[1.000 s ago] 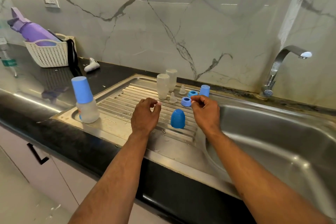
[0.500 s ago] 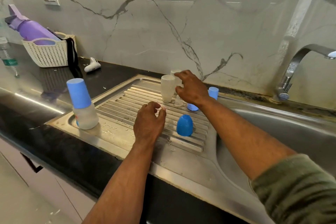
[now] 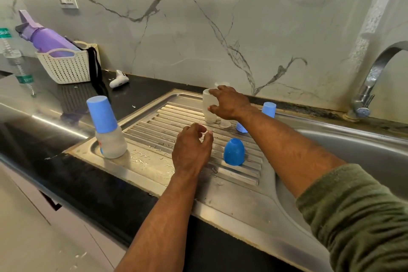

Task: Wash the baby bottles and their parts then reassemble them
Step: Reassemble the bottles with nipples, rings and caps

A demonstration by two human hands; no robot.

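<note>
On the ribbed steel drainboard stand the bottle parts. At its left corner is an assembled bottle with a tall blue cap. My right hand reaches to the back and closes on an upturned clear bottle body; a second clear body peeks out behind it. A clear nipple and a blue ring sit under my right wrist. A blue cap stands at the rear, a blue dome cap in front. My left hand hovers over the ribs, fingers curled, nothing visible in it.
The sink basin lies to the right, with the faucet at its back. On the black counter at left are a white basket holding a purple bottle, a small white object and a plastic water bottle.
My right hand left the blue ring, crossed left to the back of the drainboard and closed on the clear bottle body. My left hand stayed roughly in place.
</note>
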